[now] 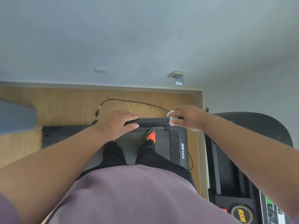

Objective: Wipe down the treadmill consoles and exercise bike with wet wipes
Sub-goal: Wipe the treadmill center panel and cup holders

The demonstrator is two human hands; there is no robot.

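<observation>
A pale grey wall (145,38) fills everything from nine o'clock over twelve to three, and meets a wood-grain floor (64,101) along a grey skirting line that runs across the middle of the view. On that floor a flat black treadmill (175,146) lies from the centre toward five o'clock, white HSM lettering on its right side rail, and a person stands on its grey belt in dark trousers, one orange-and-black shoe (150,136) showing at the centre. Bare floor lies open at nine o'clock and in a strip at twelve between the treadmill's front edge and the wall; at three o'clock only a narrow band of floor separates this machine from a second treadmill (234,159), whose console with a round HSM badge sits at five o'clock. A blue-grey block (16,117) juts in at nine o'clock. A black power cable (129,101) loops over the floor at twelve, its plug lying unconnected, with a white wall socket (100,71) above it. The black handlebar (152,121) crosses the centre horizontally. The left hand (117,123) wraps it at its left end, thumb beneath and fingers over the top. The right hand (186,118) pinches a crumpled white wet wipe (171,118) against the bar's right end, at about one o'clock.
</observation>
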